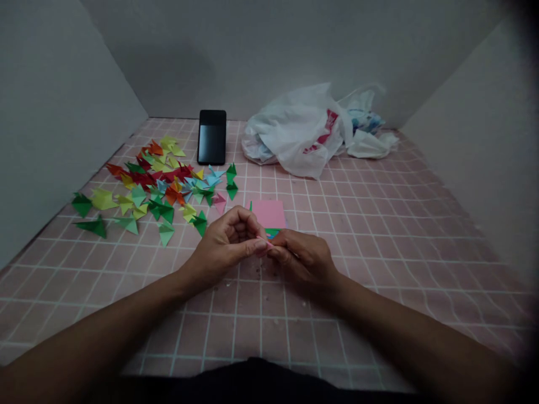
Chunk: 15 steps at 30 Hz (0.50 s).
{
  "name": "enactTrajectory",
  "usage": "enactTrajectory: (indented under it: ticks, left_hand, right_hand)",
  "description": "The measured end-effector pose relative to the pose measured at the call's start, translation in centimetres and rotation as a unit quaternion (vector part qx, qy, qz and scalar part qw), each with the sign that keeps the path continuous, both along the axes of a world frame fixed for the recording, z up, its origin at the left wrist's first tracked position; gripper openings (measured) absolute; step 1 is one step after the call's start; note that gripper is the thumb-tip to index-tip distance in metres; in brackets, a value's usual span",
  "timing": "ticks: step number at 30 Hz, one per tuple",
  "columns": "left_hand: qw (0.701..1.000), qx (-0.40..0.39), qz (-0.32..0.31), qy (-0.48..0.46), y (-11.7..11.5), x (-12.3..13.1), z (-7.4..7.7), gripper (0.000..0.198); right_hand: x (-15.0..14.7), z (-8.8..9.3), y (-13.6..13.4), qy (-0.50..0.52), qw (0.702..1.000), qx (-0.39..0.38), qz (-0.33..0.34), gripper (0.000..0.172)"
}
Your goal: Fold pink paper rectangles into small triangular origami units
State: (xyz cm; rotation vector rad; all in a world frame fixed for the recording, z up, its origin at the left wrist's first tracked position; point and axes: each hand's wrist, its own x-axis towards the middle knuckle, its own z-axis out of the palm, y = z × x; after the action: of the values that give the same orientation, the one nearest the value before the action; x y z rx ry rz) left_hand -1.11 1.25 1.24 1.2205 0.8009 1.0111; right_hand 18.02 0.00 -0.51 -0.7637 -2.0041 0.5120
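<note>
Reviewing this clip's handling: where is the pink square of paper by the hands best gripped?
Take the pink paper square by its far right corner, pinching from the right: it lies flat on the tiled mat, so a free corner probably lifts most easily, and the left hand and right hand, on a small pink paper piece, crowd its near edge.

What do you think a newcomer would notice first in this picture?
A bright heap of folded paper pieces in red, green, yellow and blue spreads over the left of the pink grid mat. At the centre, the left hand and right hand pinch a small pink paper piece near a pink square sheet. At the back stand a black smartphone and a crumpled white plastic bag.
</note>
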Motion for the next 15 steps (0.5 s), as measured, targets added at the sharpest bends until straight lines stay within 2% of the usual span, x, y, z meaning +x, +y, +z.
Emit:
enactTrajectory:
  ticks: [4,11,15]
  left_hand:
    - [0.999,-0.028,-0.008,-0.025,0.13,-0.04,-0.29,0.026]
    - [0.999,-0.031,-0.039,-0.011,0.15,-0.12,-0.17,0.029]
    - [0.997,-0.032,-0.066,-0.024,0.22,-0.11,-0.29,0.026]
  right_hand:
    - [0.18,0.10,0.48,0.005,1.000,0.007,0.009,0.032]
    - [0.22,-0.12,0.56,-0.033,0.998,0.055,0.014,0.035]
    - [0.21,-0.08,0.47,-0.030,0.997,0.062,0.023,0.031]
